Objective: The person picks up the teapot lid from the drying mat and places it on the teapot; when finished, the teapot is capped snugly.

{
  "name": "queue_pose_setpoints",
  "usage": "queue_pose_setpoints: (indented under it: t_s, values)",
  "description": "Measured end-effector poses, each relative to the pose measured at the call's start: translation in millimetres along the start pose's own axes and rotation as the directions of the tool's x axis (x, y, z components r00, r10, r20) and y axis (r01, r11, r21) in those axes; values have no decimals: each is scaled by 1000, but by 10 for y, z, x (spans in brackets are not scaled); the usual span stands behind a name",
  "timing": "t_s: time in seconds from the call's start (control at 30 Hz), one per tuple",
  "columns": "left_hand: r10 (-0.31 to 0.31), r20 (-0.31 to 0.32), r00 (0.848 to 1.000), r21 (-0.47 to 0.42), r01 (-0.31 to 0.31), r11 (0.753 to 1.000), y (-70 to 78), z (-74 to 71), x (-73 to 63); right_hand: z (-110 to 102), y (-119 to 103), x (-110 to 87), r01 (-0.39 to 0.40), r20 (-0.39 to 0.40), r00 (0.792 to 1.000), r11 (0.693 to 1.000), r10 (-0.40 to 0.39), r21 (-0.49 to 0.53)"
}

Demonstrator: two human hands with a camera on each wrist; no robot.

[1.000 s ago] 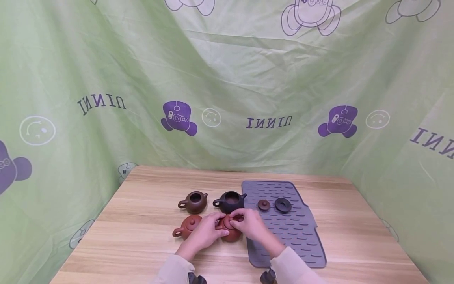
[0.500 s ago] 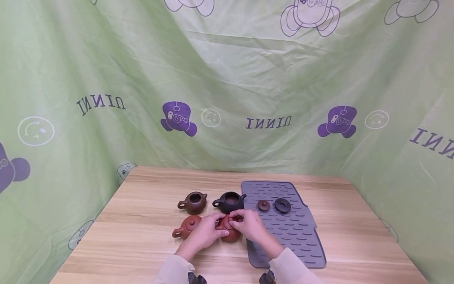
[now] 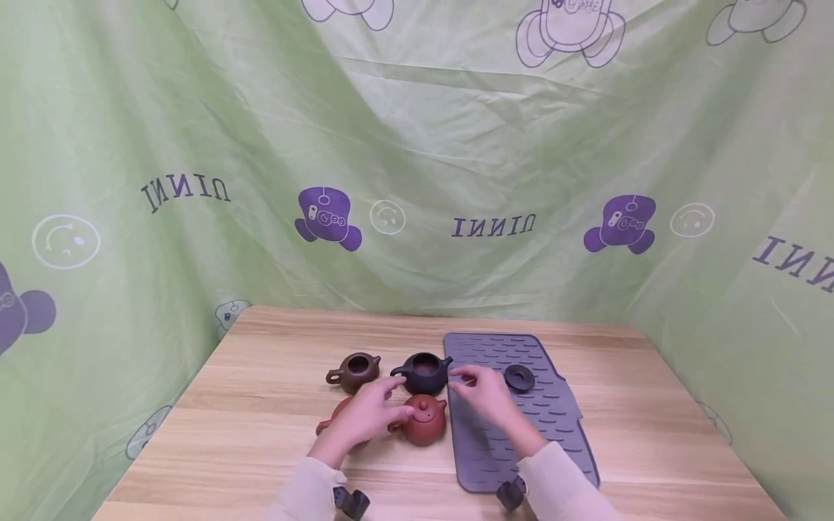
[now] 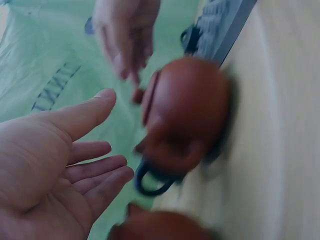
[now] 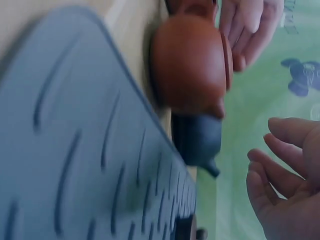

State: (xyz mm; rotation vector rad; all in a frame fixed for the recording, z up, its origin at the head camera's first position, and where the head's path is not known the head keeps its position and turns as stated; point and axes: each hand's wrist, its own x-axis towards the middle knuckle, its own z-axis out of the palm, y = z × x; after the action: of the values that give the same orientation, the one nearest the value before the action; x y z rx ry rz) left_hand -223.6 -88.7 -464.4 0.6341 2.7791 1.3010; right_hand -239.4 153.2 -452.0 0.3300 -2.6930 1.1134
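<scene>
My left hand (image 3: pixel 368 416), fingers spread and holding nothing, hovers beside the handle of a red clay teapot (image 3: pixel 426 427) with its lid on. Another red teapot (image 4: pixel 160 227) is mostly covered by that hand in the head view. My right hand (image 3: pixel 485 396) is over the left part of the grey mat (image 3: pixel 482 459), its thumb and fingers apart with nothing between them. It hides the small brown lid in the head view. Behind the red pots stand a lidless black teapot (image 3: pixel 425 375) and a lidless brown teapot (image 3: pixel 357 372).
A black lid (image 3: pixel 519 378) lies on the mat, right of my right hand. Under everything is a wood-grain table (image 3: pixel 260 405), with a green printed cloth (image 3: pixel 417 145) hanging behind and at the sides.
Both hands have let go of the right red teapot, its lid now sitting in place. My left hand has drawn slightly left and up; my right has moved right over the mat.
</scene>
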Motion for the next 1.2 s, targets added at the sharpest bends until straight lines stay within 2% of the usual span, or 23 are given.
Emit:
queue_pose_setpoints:
  t_s: [0.1,0.23,0.5,0.7,0.93,1.2]
  values:
    - [13,-56,998,32,-12,999,-70,-154,44,-61,104,36,-40,-28,999,998,39,-40]
    - [-5,-125,992,55,12,998,-198,-353,81,-116,237,76,-94,-50,994,995,92,-43]
    - [-56,-156,986,33,62,998,-505,-596,112,-180,454,133,-182,-78,981,981,177,-66]
    - [-67,-155,986,50,75,996,-693,-665,140,-218,558,161,-198,-83,978,974,190,-107]
    - [-63,-133,989,39,69,997,-858,-660,167,-217,631,179,-199,-59,980,969,193,-143]
    - [-84,-135,987,-58,77,995,-961,-624,194,-174,663,191,-224,-25,975,962,223,-157]
